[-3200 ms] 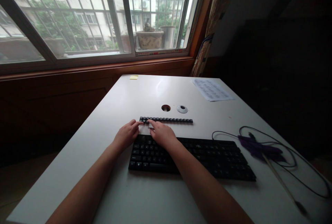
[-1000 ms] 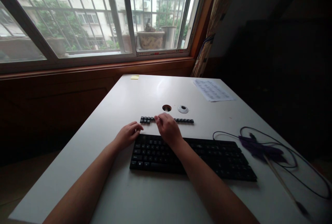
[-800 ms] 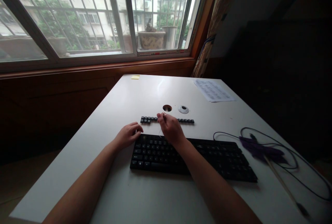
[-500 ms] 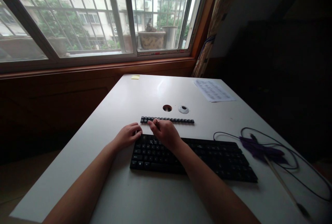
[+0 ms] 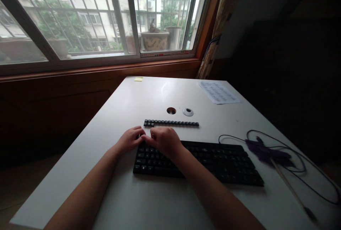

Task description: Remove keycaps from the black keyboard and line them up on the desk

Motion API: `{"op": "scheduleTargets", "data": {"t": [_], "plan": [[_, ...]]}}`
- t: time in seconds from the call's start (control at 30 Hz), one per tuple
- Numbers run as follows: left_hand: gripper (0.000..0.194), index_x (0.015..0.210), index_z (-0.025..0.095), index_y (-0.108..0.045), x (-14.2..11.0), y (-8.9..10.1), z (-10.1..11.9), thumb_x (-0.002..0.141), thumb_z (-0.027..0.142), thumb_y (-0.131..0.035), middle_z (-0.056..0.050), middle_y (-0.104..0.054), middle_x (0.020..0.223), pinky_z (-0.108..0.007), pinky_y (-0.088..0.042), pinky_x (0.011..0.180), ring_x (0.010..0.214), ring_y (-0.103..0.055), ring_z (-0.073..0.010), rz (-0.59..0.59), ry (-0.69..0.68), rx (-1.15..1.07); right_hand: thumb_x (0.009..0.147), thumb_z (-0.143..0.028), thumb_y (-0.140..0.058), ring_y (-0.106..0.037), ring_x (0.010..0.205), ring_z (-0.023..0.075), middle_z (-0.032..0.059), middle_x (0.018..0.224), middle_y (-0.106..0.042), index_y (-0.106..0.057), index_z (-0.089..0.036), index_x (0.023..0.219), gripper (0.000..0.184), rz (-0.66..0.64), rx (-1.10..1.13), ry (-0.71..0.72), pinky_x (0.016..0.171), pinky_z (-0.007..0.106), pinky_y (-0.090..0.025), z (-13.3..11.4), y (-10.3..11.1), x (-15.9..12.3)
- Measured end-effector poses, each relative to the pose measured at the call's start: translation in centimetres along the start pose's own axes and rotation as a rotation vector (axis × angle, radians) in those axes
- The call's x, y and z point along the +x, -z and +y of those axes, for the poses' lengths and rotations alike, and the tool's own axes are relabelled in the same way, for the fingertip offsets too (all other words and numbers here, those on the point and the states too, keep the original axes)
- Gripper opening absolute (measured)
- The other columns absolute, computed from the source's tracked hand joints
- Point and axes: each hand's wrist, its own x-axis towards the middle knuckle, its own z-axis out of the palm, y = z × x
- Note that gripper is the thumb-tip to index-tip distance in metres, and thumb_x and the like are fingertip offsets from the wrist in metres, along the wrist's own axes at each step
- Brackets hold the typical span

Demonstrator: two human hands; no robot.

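A black keyboard [image 5: 213, 164] lies on the white desk, its upper left part bare of several keycaps and partly hidden by my hands. My left hand [image 5: 131, 138] rests at its upper left corner, fingers bent against the edge and the thumb on top. Just beside it, over the same corner, is my right hand [image 5: 165, 138], its fingers curled and the thumb side pointing left, close to my left thumb. What the right fingers hold, if anything, is hidden. Beyond the keyboard stand loose black keycaps [image 5: 173, 122] in a long row, with a short second row at the left.
On the right are a purple cloth [image 5: 269, 152], a black cable [image 5: 303, 164] and a thin stick [image 5: 289, 184] with a dark tip. Printed sheets [image 5: 220, 92], a yellow sticky note [image 5: 138, 79], a cable hole [image 5: 171, 110] and a round grommet [image 5: 188, 111] are farther back.
My right hand has come back from the keycap row to the keyboard's upper left corner. The second short row of keycaps is uncovered now. My left hand has stayed in place.
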Motion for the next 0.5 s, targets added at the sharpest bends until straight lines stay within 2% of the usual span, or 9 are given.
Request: {"op": "scheduleTargets", "data": {"t": [0.17, 0.33, 0.5], "plan": [[0.013, 0.081, 0.018, -0.065, 0.0, 0.1, 0.0, 0.086, 0.022, -0.053, -0.001, -0.058, 0.08, -0.024, -0.043, 0.066, 0.071, -0.055, -0.0145, 0.02, 0.002, -0.027, 0.092, -0.06, -0.045, -0.054, 0.055, 0.0123, 0.0017, 0.061, -0.063, -0.062, -0.019, 0.067, 0.052, 0.016, -0.007, -0.011, 0.056, 0.025, -0.025, -0.4, 0.6, 0.0], [0.016, 0.083, 0.018, -0.065, 0.0, -0.1, 0.2, 0.088, 0.023, -0.051, -0.002, -0.059, 0.079, -0.025, -0.044, 0.065, 0.068, -0.055, -0.014, 0.061, -0.011, -0.027, 0.095, -0.05, -0.045, -0.052, 0.056, 0.0101, 0.0002, 0.059, -0.06, -0.061, -0.018, 0.065, 0.047, 0.034, 0.154, -0.032, 0.058, 0.023, -0.029, 0.2, 1.6, 0.4], [0.017, 0.084, 0.018, -0.064, 0.0, 0.0, 0.2, 0.09, 0.023, -0.049, -0.002, -0.058, 0.082, -0.025, -0.044, 0.066, 0.068, -0.055, -0.0134, 0.019, -0.005, 0.01, 0.096, -0.043, -0.045, -0.046, 0.051, 0.0089, -0.0012, 0.053, -0.054, -0.061, -0.017, 0.061, 0.046, 0.04, 0.277, -0.11, 0.056, 0.023, -0.03, 1.5, 2.1, 0.7]]}}
